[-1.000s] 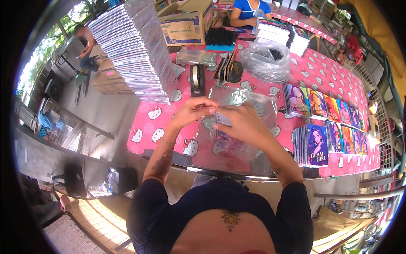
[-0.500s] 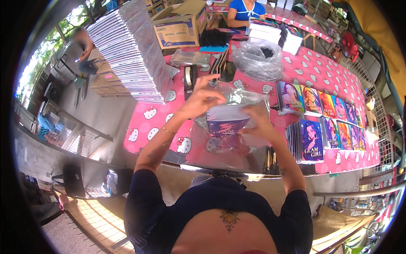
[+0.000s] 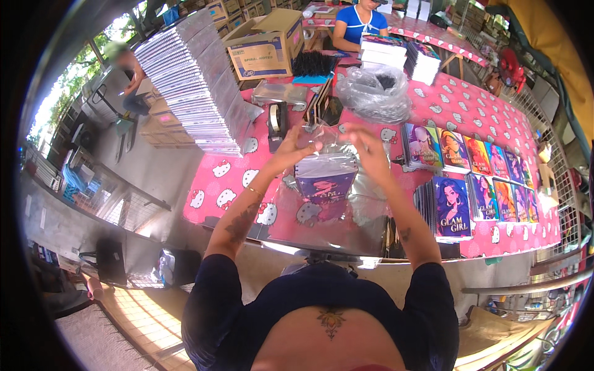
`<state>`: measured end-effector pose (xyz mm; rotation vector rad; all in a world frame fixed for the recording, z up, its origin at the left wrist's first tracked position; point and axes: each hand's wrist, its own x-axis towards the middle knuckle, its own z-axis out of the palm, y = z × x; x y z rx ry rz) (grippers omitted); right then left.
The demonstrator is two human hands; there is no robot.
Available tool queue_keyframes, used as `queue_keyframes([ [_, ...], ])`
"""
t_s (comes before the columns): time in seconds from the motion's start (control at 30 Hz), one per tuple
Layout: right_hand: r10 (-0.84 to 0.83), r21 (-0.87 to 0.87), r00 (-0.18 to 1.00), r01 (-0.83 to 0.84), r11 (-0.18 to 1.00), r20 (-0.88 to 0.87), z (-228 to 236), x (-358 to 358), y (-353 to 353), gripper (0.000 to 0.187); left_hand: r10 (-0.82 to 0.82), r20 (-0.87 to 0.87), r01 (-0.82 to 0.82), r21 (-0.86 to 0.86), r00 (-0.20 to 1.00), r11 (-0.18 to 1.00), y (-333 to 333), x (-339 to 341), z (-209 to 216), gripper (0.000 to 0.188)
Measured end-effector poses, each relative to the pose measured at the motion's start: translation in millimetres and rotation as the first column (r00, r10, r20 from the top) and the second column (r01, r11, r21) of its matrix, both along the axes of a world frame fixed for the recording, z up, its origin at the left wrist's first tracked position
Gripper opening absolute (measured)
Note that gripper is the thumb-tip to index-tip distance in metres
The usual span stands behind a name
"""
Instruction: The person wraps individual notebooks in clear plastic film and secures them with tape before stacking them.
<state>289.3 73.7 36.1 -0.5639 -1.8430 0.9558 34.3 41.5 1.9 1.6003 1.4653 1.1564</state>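
Observation:
On the table before me stands a small stack of notebooks (image 3: 325,187) with a purple illustrated cover at its front. A sheet of clear plastic (image 3: 309,217) lies around and under the stack, its far part lifted and crumpled. My left hand (image 3: 297,150) is at the stack's far left, thumb and fingers closed on the plastic's raised edge. My right hand (image 3: 371,151) hovers at the far right, its fingers stretched out and slightly blurred beside the plastic. Just beyond my left hand sits a black tape dispenser (image 3: 276,127).
Tall notebook piles (image 3: 192,80) rise at the left. Rows of colourful notebooks (image 3: 453,207) occupy the right. Farther back are a crumpled plastic bundle (image 3: 374,96), black spiral bindings (image 3: 314,63) and an open cardboard box (image 3: 263,52). A person in blue (image 3: 356,29) sits across the table.
My left hand has lowered its raised fingers to the plastic. My right hand has left the stack's right side and moved up toward its far edge.

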Motion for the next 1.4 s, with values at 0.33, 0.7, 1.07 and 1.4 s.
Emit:
queue_keyframes([
  [0.33,0.443,-0.296,0.847,-0.36,0.885,0.295,-17.8,-7.3,45.5,0.08,-0.362,0.208,0.397,-0.162,0.909,0.903,-19.5,-10.7,8.6,0.067],
  [0.7,0.234,-0.34,0.97,-0.199,0.919,0.063,-10.5,1.1,15.9,0.086,-0.227,0.047,0.23,-0.086,0.973,0.969,-27.4,-18.9,15.1,0.054],
  [1.07,0.353,0.027,0.827,-0.404,0.914,0.438,9.9,-0.6,15.3,0.059,-0.396,-0.085,0.393,-0.056,0.914,0.918,-38.9,-17.3,22.7,0.075],
  [1.4,-0.062,0.373,0.891,-0.124,0.919,0.449,-7.3,-2.0,-25.2,0.02,-0.132,-0.58,0.365,0.305,0.804,0.88,-67.3,3.9,20.1,0.039],
])
